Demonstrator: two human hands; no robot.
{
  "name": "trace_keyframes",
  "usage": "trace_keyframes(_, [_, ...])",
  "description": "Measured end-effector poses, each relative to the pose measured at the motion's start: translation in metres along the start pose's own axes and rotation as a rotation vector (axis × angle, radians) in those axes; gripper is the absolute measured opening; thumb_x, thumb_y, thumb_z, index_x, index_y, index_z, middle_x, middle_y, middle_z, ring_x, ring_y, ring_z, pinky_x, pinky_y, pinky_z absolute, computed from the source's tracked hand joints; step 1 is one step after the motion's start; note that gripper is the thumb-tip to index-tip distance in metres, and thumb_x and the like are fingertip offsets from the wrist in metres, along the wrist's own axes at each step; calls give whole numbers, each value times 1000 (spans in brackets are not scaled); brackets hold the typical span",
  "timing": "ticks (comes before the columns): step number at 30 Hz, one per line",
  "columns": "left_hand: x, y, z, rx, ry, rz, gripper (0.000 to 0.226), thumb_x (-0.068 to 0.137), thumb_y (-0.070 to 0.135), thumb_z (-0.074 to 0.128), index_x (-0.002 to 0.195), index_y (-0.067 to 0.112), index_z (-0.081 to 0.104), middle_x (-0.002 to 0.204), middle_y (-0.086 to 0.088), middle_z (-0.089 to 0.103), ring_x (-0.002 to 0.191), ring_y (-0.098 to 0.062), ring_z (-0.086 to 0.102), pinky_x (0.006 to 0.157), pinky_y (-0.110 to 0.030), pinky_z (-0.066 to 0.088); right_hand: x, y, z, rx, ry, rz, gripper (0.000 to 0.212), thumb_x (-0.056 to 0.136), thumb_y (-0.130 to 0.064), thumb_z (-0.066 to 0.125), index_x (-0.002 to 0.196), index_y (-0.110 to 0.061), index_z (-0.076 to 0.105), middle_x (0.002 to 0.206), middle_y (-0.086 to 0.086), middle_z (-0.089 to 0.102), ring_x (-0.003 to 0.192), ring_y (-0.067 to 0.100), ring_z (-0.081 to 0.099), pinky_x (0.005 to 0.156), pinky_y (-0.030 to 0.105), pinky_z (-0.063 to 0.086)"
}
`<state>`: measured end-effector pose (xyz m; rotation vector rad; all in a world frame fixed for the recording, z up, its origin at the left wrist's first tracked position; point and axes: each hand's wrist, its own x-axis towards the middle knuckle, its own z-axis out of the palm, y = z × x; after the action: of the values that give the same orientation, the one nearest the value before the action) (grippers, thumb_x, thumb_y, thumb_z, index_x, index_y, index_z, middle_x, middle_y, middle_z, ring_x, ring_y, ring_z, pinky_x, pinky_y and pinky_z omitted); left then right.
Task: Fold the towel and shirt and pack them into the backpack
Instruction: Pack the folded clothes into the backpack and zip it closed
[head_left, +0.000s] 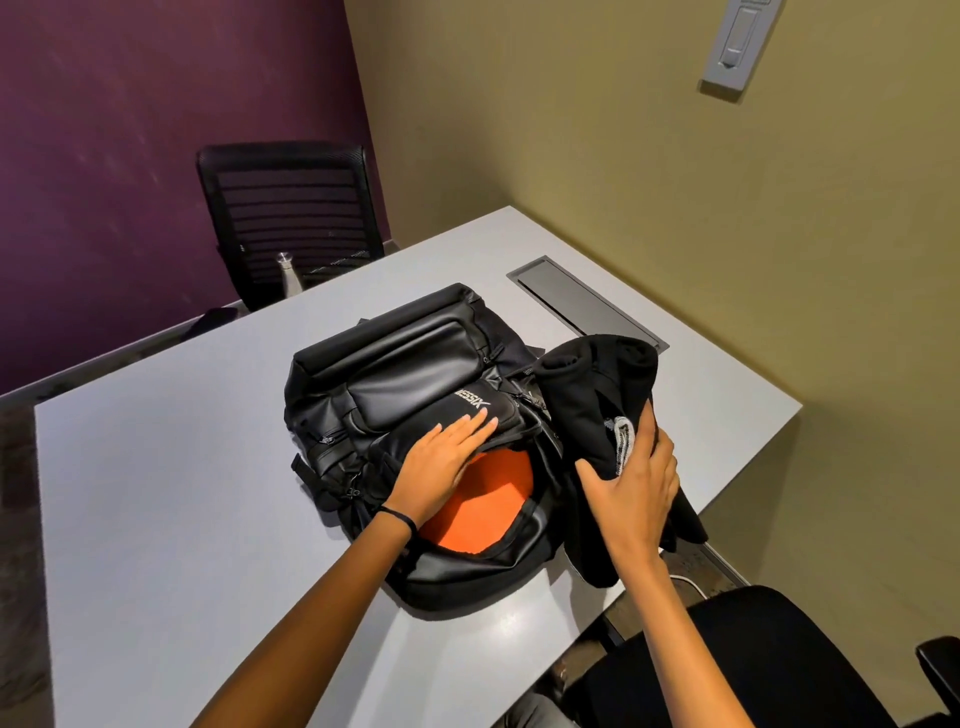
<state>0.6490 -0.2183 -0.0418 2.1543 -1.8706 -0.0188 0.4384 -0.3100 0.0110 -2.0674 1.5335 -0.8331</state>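
Note:
A black backpack (395, 384) lies flat on the grey table (171, 499), its main compartment unzipped toward me. Orange fabric (483, 504), the lining or a folded towel, shows inside the opening. My left hand (441, 462) presses flat on the flap above the opening, fingers straight. Just right of the backpack, my right hand (634, 488) grips a folded black shirt (592, 410) with a small grey mark. The shirt hangs partly over the table's right edge.
A grey cable hatch (582, 301) is set into the table behind the shirt. A black mesh chair (285, 218) and a metal bottle (287, 273) stand beyond the far edge. Another black chair seat (769, 660) is at the lower right, close to the wall.

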Motion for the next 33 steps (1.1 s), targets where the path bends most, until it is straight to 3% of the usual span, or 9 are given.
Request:
trace_keyframes(4, [9, -7, -25, -59, 107, -91, 54, 92, 33, 21, 140, 22, 44, 140, 0, 49, 125, -20, 51, 91, -36, 50, -3, -2, 4, 42, -7, 1, 97, 71, -28, 75, 148, -20, 16, 140, 17, 36, 128, 34, 36, 107, 48, 28])
trace_keyframes(6, [13, -13, -34, -76, 159, -133, 50, 93, 31, 26, 138, 22, 46, 135, 0, 54, 117, -23, 57, 77, -36, 53, -6, -5, 8, 86, -21, 3, 97, 72, -27, 74, 148, -21, 15, 142, 15, 35, 129, 32, 35, 108, 47, 27])
trace_keyframes(9, [22, -21, -46, -96, 191, -195, 40, 96, 22, 39, 135, 20, 50, 126, -5, 61, 103, -33, 63, 69, -38, 49, -9, -13, 14, 153, -34, -2, 95, 72, -25, 73, 148, -23, 15, 141, 12, 36, 129, 29, 36, 107, 46, 28])
trace_keyframes(15, [46, -34, -78, -128, 267, -329, 31, 97, 13, 46, 126, 16, 57, 110, -14, 68, 96, -38, 62, 72, -41, 46, -13, -39, 33, 249, -111, 2, 94, 73, -24, 71, 148, -24, 14, 144, 8, 34, 132, 26, 33, 108, 43, 27])
trace_keyframes(19, [63, -44, -102, -148, 348, -333, 29, 96, 11, 46, 122, 13, 59, 103, -18, 69, 93, -39, 63, 69, -44, 47, -13, -59, 55, 177, -172, -41, 96, 72, -29, 72, 148, -21, 14, 143, 14, 35, 132, 33, 34, 108, 51, 30])
trace_keyframes(25, [79, -52, -124, -196, 419, -370, 26, 96, 10, 45, 117, 10, 60, 103, -17, 69, 94, -36, 62, 76, -44, 48, -3, -79, 85, 31, -262, -56, 96, 73, -36, 69, 148, -20, 13, 140, 19, 34, 129, 35, 34, 107, 46, 28])
trace_keyframes(29, [82, -46, -121, -183, 410, -352, 28, 95, 9, 45, 119, 12, 59, 103, -13, 69, 94, -33, 63, 76, -41, 46, 1, -79, 107, -100, -383, -38, 97, 75, -42, 67, 149, -19, 9, 138, 22, 35, 124, 38, 37, 103, 47, 30])
trace_keyframes(33, [77, -45, -110, -183, 415, -367, 30, 95, 8, 46, 121, 14, 60, 105, -9, 70, 95, -28, 64, 73, -27, 41, 4, -73, 123, -235, -469, -49, 99, 78, -49, 63, 149, -19, 1, 142, 21, 29, 128, 36, 34, 104, 46, 29])
